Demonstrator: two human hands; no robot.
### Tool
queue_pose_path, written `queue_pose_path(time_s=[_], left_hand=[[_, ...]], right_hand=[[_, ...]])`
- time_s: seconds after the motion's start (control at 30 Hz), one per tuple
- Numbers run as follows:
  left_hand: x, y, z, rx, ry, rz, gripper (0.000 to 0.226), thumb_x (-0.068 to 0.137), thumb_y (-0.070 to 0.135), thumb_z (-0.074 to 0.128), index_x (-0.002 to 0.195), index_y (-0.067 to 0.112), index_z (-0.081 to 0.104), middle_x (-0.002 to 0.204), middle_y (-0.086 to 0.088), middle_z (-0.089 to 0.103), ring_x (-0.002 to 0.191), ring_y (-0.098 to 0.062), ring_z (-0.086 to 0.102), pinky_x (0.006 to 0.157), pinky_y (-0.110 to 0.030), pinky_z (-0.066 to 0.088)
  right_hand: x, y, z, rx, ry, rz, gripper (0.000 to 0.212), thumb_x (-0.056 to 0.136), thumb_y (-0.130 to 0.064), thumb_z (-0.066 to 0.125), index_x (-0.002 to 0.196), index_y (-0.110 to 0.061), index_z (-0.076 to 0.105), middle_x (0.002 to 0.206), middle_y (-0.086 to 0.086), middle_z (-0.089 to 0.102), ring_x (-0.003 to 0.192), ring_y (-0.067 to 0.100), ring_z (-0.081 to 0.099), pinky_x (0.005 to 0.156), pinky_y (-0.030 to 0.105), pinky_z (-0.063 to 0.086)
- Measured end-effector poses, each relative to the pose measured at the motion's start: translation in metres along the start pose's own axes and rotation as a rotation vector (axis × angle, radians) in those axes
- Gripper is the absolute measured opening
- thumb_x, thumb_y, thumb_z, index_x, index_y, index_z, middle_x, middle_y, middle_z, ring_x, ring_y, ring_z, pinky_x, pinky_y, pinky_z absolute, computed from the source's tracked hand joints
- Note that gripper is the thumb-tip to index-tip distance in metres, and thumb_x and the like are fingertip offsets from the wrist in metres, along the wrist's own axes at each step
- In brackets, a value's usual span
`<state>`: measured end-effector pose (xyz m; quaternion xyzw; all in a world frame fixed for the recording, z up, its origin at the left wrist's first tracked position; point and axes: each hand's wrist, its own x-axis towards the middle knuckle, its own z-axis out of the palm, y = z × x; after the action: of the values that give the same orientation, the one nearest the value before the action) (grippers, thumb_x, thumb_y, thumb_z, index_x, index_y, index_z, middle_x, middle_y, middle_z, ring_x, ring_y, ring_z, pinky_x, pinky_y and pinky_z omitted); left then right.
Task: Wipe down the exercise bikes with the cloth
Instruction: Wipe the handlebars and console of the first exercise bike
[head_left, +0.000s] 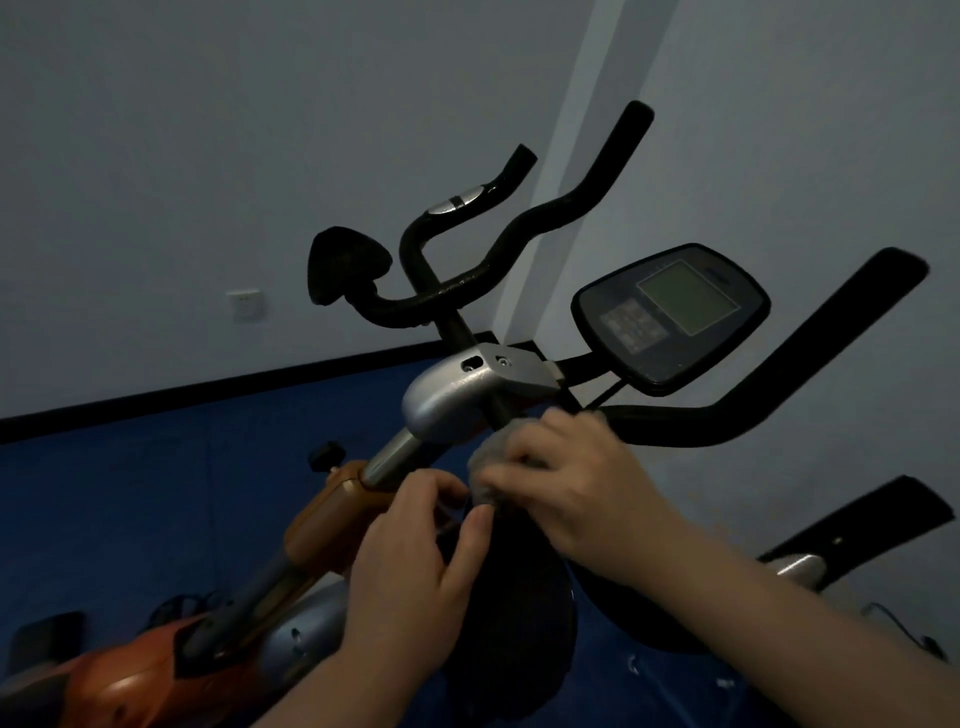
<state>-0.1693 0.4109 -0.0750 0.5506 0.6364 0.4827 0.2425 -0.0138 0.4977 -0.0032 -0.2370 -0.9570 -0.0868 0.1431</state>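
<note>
An orange and silver exercise bike (332, 514) fills the middle of the view, with black handlebars (524, 228) and a dark console screen (670, 317). My right hand (576, 488) presses a small grey cloth (488, 462) against the bike just below the silver handlebar clamp (457, 395). My left hand (415, 577) sits right beside it, fingers curled and pinching at the cloth's lower edge over a black part of the bike (514, 613). Most of the cloth is hidden under my right hand.
A black handlebar arm (779, 384) juts out to the right, above my right forearm. A grey wall with a white socket (244, 304) stands behind, and blue flooring (130, 493) lies below. A black and silver part of another machine (852, 535) shows at the right.
</note>
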Motion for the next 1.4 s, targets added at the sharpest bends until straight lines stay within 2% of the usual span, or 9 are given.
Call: queue_pose_path(time_s=[0.2, 0.3, 0.43, 0.63, 0.83, 1.1, 1.23, 1.33, 1.4], left_hand=[[-0.001, -0.001, 0.001, -0.001, -0.003, 0.0, 0.027, 0.08, 0.067, 0.036, 0.093, 0.046, 0.046, 0.089, 0.023, 0.056, 0.08, 0.0, 0.057, 0.065, -0.03, 0.048], [-0.002, 0.0, 0.002, -0.039, 0.019, -0.014, 0.026, 0.08, 0.065, 0.038, 0.094, 0.046, 0.048, 0.095, 0.024, 0.056, 0.084, -0.001, 0.058, 0.066, -0.03, 0.049], [-0.001, 0.001, 0.0, -0.034, 0.008, 0.018, 0.025, 0.083, 0.063, 0.038, 0.096, 0.045, 0.049, 0.093, 0.023, 0.057, 0.086, 0.001, 0.057, 0.068, -0.028, 0.049], [0.006, 0.013, -0.005, -0.125, -0.032, 0.004, 0.025, 0.078, 0.056, 0.046, 0.099, 0.045, 0.056, 0.102, 0.025, 0.06, 0.098, 0.002, 0.059, 0.08, -0.034, 0.053], [0.019, 0.019, -0.008, -0.11, -0.124, 0.044, 0.025, 0.076, 0.05, 0.052, 0.1, 0.044, 0.057, 0.1, 0.025, 0.06, 0.1, 0.003, 0.058, 0.079, -0.033, 0.054], [0.031, 0.027, -0.005, -0.059, -0.209, 0.149, 0.024, 0.079, 0.041, 0.055, 0.102, 0.048, 0.053, 0.104, 0.03, 0.053, 0.104, 0.005, 0.051, 0.077, -0.017, 0.041], [0.032, 0.023, -0.004, -0.059, -0.215, 0.167, 0.026, 0.081, 0.03, 0.063, 0.101, 0.045, 0.056, 0.106, 0.03, 0.053, 0.106, 0.003, 0.051, 0.083, -0.019, 0.042], [0.033, 0.022, -0.003, -0.082, -0.205, 0.158, 0.025, 0.078, 0.032, 0.063, 0.099, 0.045, 0.057, 0.107, 0.03, 0.052, 0.105, 0.002, 0.052, 0.083, -0.02, 0.042], [0.035, 0.022, -0.003, -0.069, -0.211, 0.176, 0.026, 0.075, 0.035, 0.06, 0.098, 0.046, 0.056, 0.107, 0.032, 0.052, 0.105, 0.003, 0.051, 0.081, -0.017, 0.041]], right_hand=[[-0.004, 0.033, -0.025, -0.131, -0.017, -0.004, 0.023, 0.077, -0.014, 0.07, 0.099, -0.02, 0.072, 0.086, 0.006, 0.062, 0.074, 0.023, 0.052, 0.058, 0.031, 0.036], [-0.001, 0.017, -0.017, -0.064, 0.018, 0.056, 0.021, 0.082, -0.017, 0.062, 0.1, -0.021, 0.071, 0.088, 0.004, 0.061, 0.076, 0.021, 0.048, 0.06, 0.032, 0.035], [-0.003, 0.01, -0.011, -0.012, -0.036, -0.027, 0.025, 0.082, -0.019, 0.062, 0.105, -0.021, 0.071, 0.089, 0.007, 0.064, 0.074, 0.022, 0.053, 0.058, 0.033, 0.04], [-0.005, 0.027, -0.024, -0.087, 0.039, 0.133, 0.019, 0.085, -0.02, 0.061, 0.1, -0.02, 0.073, 0.085, 0.004, 0.063, 0.072, 0.023, 0.056, 0.056, 0.032, 0.041], [-0.009, 0.027, -0.024, -0.038, 0.014, 0.143, 0.021, 0.08, -0.011, 0.072, 0.1, -0.018, 0.073, 0.085, 0.006, 0.063, 0.07, 0.023, 0.056, 0.053, 0.035, 0.045], [-0.003, 0.006, -0.02, 0.073, 0.039, 0.373, 0.019, 0.084, -0.016, 0.065, 0.101, -0.018, 0.073, 0.087, 0.004, 0.059, 0.077, 0.022, 0.055, 0.057, 0.039, 0.049], [-0.014, 0.024, -0.035, -0.007, 0.056, 0.442, 0.017, 0.085, -0.017, 0.067, 0.1, -0.018, 0.074, 0.084, 0.004, 0.058, 0.075, 0.021, 0.055, 0.055, 0.037, 0.048], [-0.004, 0.016, -0.027, -0.031, 0.09, 0.502, 0.014, 0.086, -0.026, 0.063, 0.096, -0.02, 0.071, 0.086, 0.0, 0.055, 0.077, 0.019, 0.052, 0.058, 0.038, 0.048], [0.002, 0.002, -0.017, -0.01, 0.076, 0.536, 0.023, 0.087, -0.039, 0.056, 0.097, -0.023, 0.07, 0.091, -0.002, 0.054, 0.082, 0.016, 0.05, 0.064, 0.036, 0.047]])
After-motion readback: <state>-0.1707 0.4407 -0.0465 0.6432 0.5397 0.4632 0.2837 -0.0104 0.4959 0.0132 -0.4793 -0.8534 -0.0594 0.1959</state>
